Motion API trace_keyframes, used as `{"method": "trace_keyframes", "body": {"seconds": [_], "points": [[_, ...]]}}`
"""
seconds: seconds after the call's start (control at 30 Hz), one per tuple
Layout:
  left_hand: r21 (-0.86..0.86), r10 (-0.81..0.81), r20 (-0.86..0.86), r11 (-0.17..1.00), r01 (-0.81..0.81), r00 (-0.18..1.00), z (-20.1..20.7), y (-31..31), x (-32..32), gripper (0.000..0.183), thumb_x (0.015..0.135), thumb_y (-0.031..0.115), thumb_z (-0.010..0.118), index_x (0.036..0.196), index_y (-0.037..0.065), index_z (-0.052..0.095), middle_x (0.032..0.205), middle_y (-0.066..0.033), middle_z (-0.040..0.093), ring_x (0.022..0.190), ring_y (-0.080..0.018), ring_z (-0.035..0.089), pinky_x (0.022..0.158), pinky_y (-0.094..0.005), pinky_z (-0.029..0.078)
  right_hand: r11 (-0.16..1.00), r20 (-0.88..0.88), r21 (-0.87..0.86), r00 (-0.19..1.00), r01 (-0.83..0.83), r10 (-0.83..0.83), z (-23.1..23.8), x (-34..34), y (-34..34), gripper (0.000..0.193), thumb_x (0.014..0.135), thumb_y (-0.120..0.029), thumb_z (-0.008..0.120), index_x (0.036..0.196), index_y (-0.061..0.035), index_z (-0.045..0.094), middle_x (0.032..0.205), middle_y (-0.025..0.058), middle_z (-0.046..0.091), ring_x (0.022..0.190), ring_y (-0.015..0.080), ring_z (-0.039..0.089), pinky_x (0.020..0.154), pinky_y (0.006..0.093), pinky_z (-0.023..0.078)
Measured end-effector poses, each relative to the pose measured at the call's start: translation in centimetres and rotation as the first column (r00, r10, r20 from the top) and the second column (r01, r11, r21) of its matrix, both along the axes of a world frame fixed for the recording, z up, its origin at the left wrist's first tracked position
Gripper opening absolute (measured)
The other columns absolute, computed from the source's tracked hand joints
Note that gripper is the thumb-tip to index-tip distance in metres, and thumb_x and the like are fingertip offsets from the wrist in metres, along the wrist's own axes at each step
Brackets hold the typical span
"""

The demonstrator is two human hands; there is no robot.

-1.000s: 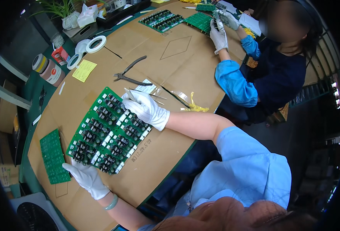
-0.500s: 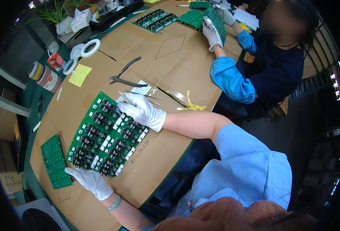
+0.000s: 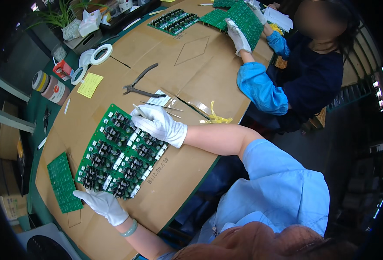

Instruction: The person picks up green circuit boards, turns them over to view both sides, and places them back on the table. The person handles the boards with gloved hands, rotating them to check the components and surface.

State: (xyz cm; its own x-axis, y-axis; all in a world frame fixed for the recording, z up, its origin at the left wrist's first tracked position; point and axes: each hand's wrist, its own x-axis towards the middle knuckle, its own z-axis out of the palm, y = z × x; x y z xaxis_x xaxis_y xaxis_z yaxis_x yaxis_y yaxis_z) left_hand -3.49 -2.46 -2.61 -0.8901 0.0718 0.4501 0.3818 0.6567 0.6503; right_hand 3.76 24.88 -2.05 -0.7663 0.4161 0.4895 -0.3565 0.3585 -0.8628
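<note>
A green circuit board (image 3: 121, 156) with rows of black and white parts lies in front of me on the brown cardboard table cover. At its near left corner, my left hand (image 3: 105, 206), in a white glove, grips the edge, with the thumb stretched out and the other fingers partly hidden by the board. Over the far right edge of the board, my gloved right hand (image 3: 159, 123) is closed round a slim pen-like tool (image 3: 140, 111). Most of that tool is covered by the glove, so its kind is unclear. A bare green board (image 3: 64, 184) rests left of the populated one.
Beyond my right hand are pliers (image 3: 139, 84), tweezers (image 3: 165, 107) and yellow tape scraps (image 3: 219, 117). Tape rolls (image 3: 101, 54), a yellow note (image 3: 90, 85) and a jar (image 3: 53, 86) stand far left. A co-worker (image 3: 304, 65) at far right holds a green panel (image 3: 245, 26).
The co-worker's panel has tilted to show more of its face, and the co-worker's hands have shifted slightly. My hands and the populated board look almost unmoved.
</note>
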Motion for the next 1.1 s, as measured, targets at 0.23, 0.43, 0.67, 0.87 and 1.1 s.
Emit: {"method": "trace_keyframes", "body": {"seconds": [0.23,0.43,0.67,0.87,1.1], "points": [[0.065,-0.124,-0.055,0.990,0.128,0.991,-1.1,-0.8,-1.0,0.051,0.090,-0.003,0.035,0.139,0.000,0.025,0.115,-0.0198,0.057,0.092,-0.0243,0.057,0.083,-0.0331,0.045,1.000,-0.015,0.013,1.000,0.009,-0.009,0.0,-0.1,-0.1,0.015,0.087,-0.016,0.058,0.084,-0.0011,0.059,0.072,0.0074,0.057,0.065,0.0174,0.051,0.062,0.0299,0.042],[-0.016,0.016,-0.044,1.000,-0.017,0.999,-1.1,-1.1,-0.8,0.055,0.091,-0.001,0.031,0.145,0.009,0.025,0.119,-0.0143,0.056,0.094,-0.0215,0.055,0.087,-0.0286,0.042,0.998,-0.082,0.036,0.995,0.052,-0.049,0.0,-0.2,-0.3,0.016,0.086,-0.016,0.057,0.079,-0.0020,0.057,0.069,0.0099,0.056,0.062,0.0225,0.053,0.058,0.0320,0.042],[0.145,-0.108,-0.004,0.984,0.107,0.994,-0.4,-0.5,-0.6,0.052,0.091,-0.003,0.031,0.141,-0.004,0.018,0.117,-0.0224,0.055,0.093,-0.0295,0.057,0.087,-0.0362,0.044,0.991,-0.116,0.085,0.989,0.100,-0.090,-0.5,-0.6,-0.2,0.018,0.086,-0.017,0.057,0.078,-0.0020,0.056,0.068,0.0117,0.056,0.059,0.0251,0.054,0.054,0.0331,0.041],[0.161,-0.156,-0.002,0.975,0.154,0.988,-0.4,-0.6,-0.7,0.053,0.091,-0.006,0.034,0.142,-0.002,0.020,0.121,-0.0176,0.053,0.097,-0.0236,0.055,0.090,-0.0335,0.045,0.999,-0.044,0.027,0.999,0.024,-0.023,0.4,0.0,-0.3,0.013,0.086,-0.014,0.058,0.084,-0.0010,0.059,0.072,0.0088,0.058,0.063,0.0199,0.053,0.060,0.0306,0.043],[0.199,-0.211,0.034,0.959,0.200,0.977,0.2,0.3,-0.2,0.059,0.087,-0.011,0.036,0.143,0.000,0.022,0.131,-0.0180,0.045,0.107,-0.0243,0.053,0.095,-0.0351,0.043,1.000,-0.032,0.024,0.999,-0.002,0.003,0.4,0.1,-0.1,0.014,0.087,-0.015,0.058,0.084,-0.0010,0.059,0.070,0.0074,0.056,0.063,0.0179,0.050,0.061,0.0301,0.042]]}}
